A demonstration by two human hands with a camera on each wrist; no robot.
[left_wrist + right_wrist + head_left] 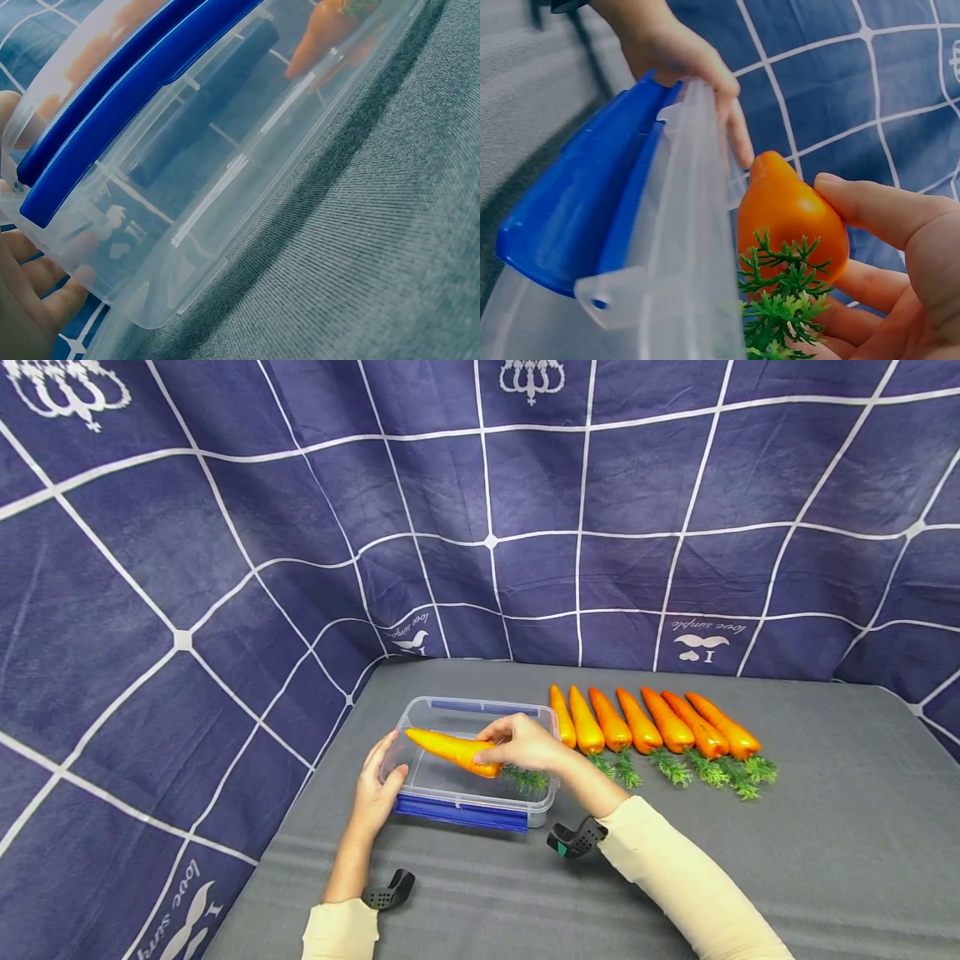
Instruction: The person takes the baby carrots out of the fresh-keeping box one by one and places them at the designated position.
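Observation:
A clear plastic container (431, 788) with blue latches stands on the grey cloth in the head view. My left hand (375, 792) grips its left end, thumb on the near side and fingers along the outer wall. An orange toy carrot (447, 747) with green leaves is pinched in my right hand (525, 743) over the container, its tip pointing left. Up close in the right wrist view, the thumb and fingers press the carrot's thick end (795, 214), and the leaves (787, 289) hang beside the wall. The left wrist view has the near blue latch (112, 124).
Right of the container lies a row of several carrots (641, 722), tips away and green leaves toward me. A blue curtain with white lines (540, 577) rises behind the table and along its left side. Grey cloth (480, 893) covers the table.

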